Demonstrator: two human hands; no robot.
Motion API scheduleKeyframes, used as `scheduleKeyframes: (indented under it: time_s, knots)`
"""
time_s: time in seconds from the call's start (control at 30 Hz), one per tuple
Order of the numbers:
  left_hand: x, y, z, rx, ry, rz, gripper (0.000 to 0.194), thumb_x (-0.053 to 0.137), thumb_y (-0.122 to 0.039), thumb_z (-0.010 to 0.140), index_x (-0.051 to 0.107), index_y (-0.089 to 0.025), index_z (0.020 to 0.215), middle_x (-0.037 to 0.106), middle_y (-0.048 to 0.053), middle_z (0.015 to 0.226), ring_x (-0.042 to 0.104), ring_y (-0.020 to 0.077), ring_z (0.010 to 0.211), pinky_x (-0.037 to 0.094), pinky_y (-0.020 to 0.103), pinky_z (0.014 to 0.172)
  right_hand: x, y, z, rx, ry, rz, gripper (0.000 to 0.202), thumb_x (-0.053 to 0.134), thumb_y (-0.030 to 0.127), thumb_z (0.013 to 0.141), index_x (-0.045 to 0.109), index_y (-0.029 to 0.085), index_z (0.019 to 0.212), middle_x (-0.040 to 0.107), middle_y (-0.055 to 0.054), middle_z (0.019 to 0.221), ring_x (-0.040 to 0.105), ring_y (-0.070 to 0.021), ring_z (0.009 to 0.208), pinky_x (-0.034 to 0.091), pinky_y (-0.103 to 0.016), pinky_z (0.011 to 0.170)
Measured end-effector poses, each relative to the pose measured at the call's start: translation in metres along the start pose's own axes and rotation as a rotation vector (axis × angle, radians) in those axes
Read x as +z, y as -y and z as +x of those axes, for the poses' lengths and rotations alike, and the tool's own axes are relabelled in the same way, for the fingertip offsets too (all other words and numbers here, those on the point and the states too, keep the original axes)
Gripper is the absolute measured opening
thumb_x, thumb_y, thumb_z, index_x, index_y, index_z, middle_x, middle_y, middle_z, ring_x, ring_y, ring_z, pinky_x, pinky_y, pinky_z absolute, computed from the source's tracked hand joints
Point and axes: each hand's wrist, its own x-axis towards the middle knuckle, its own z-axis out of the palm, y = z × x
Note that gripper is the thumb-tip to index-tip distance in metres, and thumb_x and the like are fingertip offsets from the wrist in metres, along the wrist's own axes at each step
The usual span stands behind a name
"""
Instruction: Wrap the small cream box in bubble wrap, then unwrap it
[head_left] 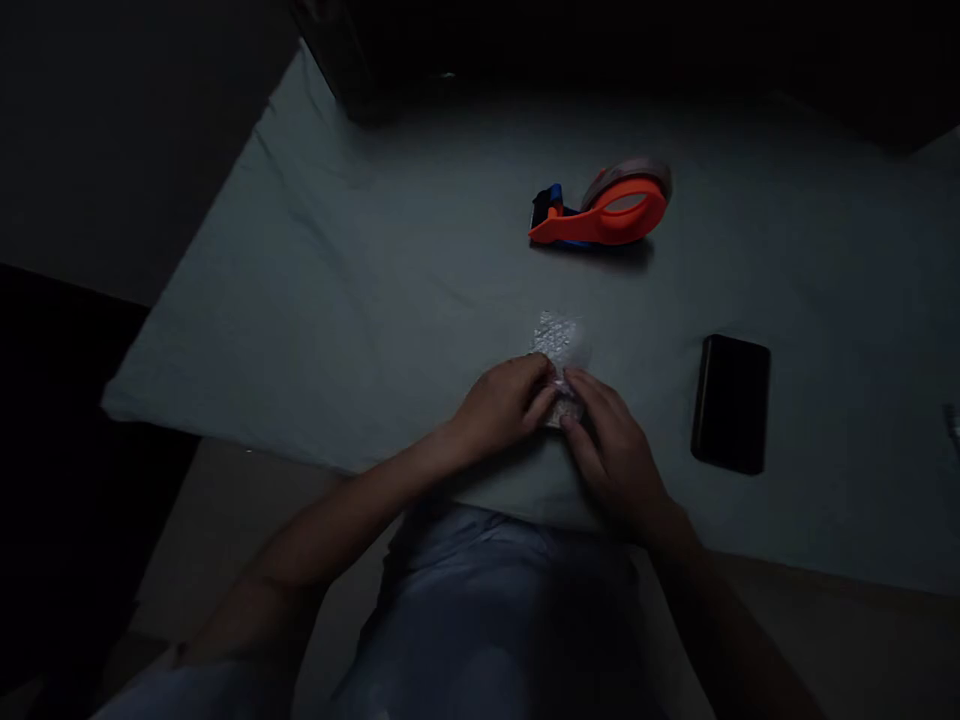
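Observation:
A small piece of clear bubble wrap (pixel 556 338) lies on the cloth-covered table near its front edge. Its far end spreads flat beyond my fingers, while the near part looks folded into a small bundle. From the left, my left hand (pixel 504 405) is closed on the bundle, thumb and fingers pinching it. On the other side my right hand (pixel 611 440) grips the same bundle, thumb at the near edge and fingers at the far side. Whatever the wrap encloses is too dim to make out.
An orange and blue tape dispenser (pixel 626 215) with a tape roll rests beyond my hands. To the right lies a dark phone-like slab (pixel 731 405). A pale cloth (pixel 360 290) covers the table, and a dark object (pixel 337 60) stands at the back left. The room is dim.

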Motion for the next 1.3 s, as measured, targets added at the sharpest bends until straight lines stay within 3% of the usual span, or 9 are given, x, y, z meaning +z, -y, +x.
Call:
scheduleKeyframes:
  time_s: [0.1, 0.3, 0.43, 0.53, 0.7, 0.83, 1.03, 1.17, 1.3]
  knots:
    - [-0.003, 0.0, 0.021, -0.181, 0.064, -0.049, 0.01, 0.051, -0.025, 0.087, 0.056, -0.016, 0.088, 0.061, 0.0, 0.073, 0.053, 0.0126, 0.063, 0.041, 0.025, 0.061, -0.002, -0.006, 0.007, 0.023, 0.031, -0.075, 0.051, 0.052, 0.026, 0.09, 0.04, 0.016, 0.139, 0.055, -0.018, 0.133, 0.05, -0.0274, 0.126, 0.044, -0.049, 0.106]
    - [-0.017, 0.004, 0.028, -0.259, 0.144, -0.252, 0.018, 0.05, -0.029, 0.085, 0.06, -0.015, 0.085, 0.06, -0.001, 0.074, 0.054, 0.012, 0.068, 0.042, 0.024, 0.066, -0.001, -0.007, 0.015, 0.053, 0.108, -0.079, 0.051, 0.056, 0.021, 0.086, 0.042, 0.019, 0.135, 0.057, -0.015, 0.129, 0.054, -0.0284, 0.122, 0.046, -0.051, 0.102]
    - [-0.021, 0.02, 0.029, -0.357, -0.043, -0.244, 0.023, 0.048, -0.029, 0.086, 0.065, -0.014, 0.087, 0.063, 0.003, 0.087, 0.058, 0.0146, 0.083, 0.046, 0.027, 0.079, 0.003, -0.006, 0.01, 0.042, 0.066, -0.072, 0.045, 0.054, 0.015, 0.083, 0.047, 0.021, 0.128, 0.059, -0.014, 0.124, 0.055, -0.0287, 0.12, 0.047, -0.052, 0.1]
    - [-0.018, 0.024, 0.037, -0.376, -0.043, -0.084, 0.017, 0.06, -0.026, 0.08, 0.067, -0.014, 0.088, 0.062, 0.007, 0.095, 0.058, 0.0169, 0.089, 0.046, 0.031, 0.085, 0.005, -0.007, 0.008, 0.03, 0.04, -0.075, 0.044, 0.055, 0.015, 0.083, 0.047, 0.021, 0.126, 0.06, -0.014, 0.123, 0.055, -0.0284, 0.119, 0.047, -0.052, 0.1]
    - [-0.013, 0.017, 0.055, -0.524, -0.02, -0.127, 0.062, 0.071, -0.037, 0.074, 0.047, -0.01, 0.125, 0.064, 0.01, 0.101, 0.061, 0.0196, 0.088, 0.048, 0.033, 0.082, 0.006, -0.008, 0.008, 0.005, 0.032, -0.074, 0.043, 0.056, 0.014, 0.083, 0.047, 0.018, 0.126, 0.06, -0.015, 0.124, 0.055, -0.0284, 0.119, 0.048, -0.05, 0.1]
    - [-0.014, 0.016, 0.065, -0.522, 0.109, -0.026, 0.05, 0.074, -0.049, 0.068, 0.061, -0.01, 0.096, 0.063, 0.007, 0.085, 0.059, 0.0214, 0.082, 0.046, 0.032, 0.075, 0.006, -0.01, 0.007, 0.0, 0.037, -0.089, 0.044, 0.056, 0.015, 0.084, 0.047, 0.017, 0.126, 0.059, -0.016, 0.125, 0.055, -0.029, 0.12, 0.048, -0.051, 0.099]
    - [-0.004, 0.018, 0.06, -0.376, 0.144, -0.559, 0.013, 0.063, -0.023, 0.073, 0.055, -0.014, 0.073, 0.053, -0.003, 0.068, 0.049, 0.0084, 0.063, 0.039, 0.021, 0.06, 0.006, -0.009, 0.004, -0.019, 0.031, -0.047, 0.047, 0.054, 0.012, 0.084, 0.045, 0.023, 0.129, 0.058, -0.012, 0.126, 0.054, -0.0281, 0.121, 0.047, -0.052, 0.1]
    - [-0.002, 0.012, 0.045, -0.4, 0.142, -0.872, 0.013, 0.062, -0.023, 0.077, 0.052, -0.014, 0.079, 0.056, -0.003, 0.072, 0.053, 0.0078, 0.065, 0.043, 0.021, 0.064, 0.006, -0.009, 0.002, -0.034, -0.01, -0.037, 0.044, 0.054, 0.015, 0.086, 0.047, 0.023, 0.129, 0.055, -0.013, 0.125, 0.053, -0.0272, 0.118, 0.048, -0.05, 0.099]
    - [-0.008, 0.009, 0.032, -0.388, 0.17, -0.919, 0.022, 0.059, -0.036, 0.083, 0.057, -0.015, 0.087, 0.061, 0.0, 0.079, 0.06, 0.0116, 0.074, 0.047, 0.025, 0.072, 0.002, -0.01, 0.004, 0.044, -0.071, -0.039, 0.037, 0.061, 0.028, 0.084, 0.056, 0.022, 0.121, 0.05, -0.013, 0.118, 0.052, -0.0284, 0.112, 0.049, -0.049, 0.094]
